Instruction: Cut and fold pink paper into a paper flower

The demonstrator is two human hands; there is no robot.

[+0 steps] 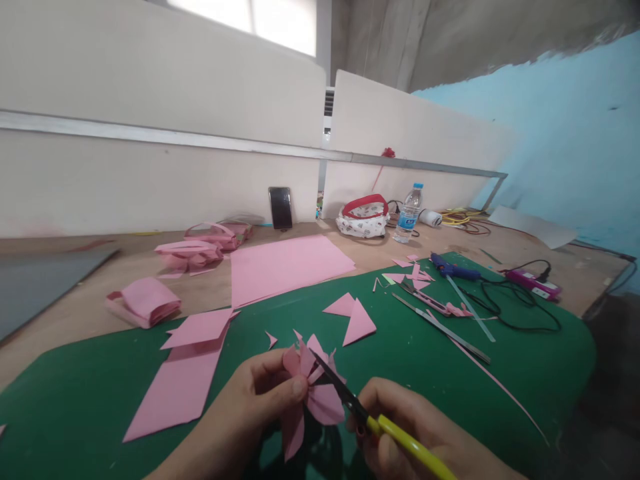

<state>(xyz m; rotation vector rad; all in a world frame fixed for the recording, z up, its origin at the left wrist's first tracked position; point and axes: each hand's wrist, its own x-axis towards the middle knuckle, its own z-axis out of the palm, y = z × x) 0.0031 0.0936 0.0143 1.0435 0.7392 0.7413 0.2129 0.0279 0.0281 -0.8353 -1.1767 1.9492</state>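
My left hand (267, 390) pinches a pink paper flower (325, 403) between thumb and fingers, its petals fanning out to the right and below. In my right hand (400, 420) are scissors (350, 397) with dark blades and yellow-green handles. The blade tips lie at the flower's upper petals; whether they cut into the paper I cannot tell. Beyond the flower, pink paper triangles (359, 321) and a small scrap (271, 340) rest on the green cutting mat (400, 363). To the left lies a folded pink paper strip (180, 383).
Pink sheets (290, 267) and folded paper bundles (145, 301) lie behind the mat. At right are a blue glue gun (453, 268), metal strips (440, 327) and a purple power strip (534, 283) with cable. A phone (281, 208), pouch (363, 220) and water bottle (409, 217) stand along the partition.
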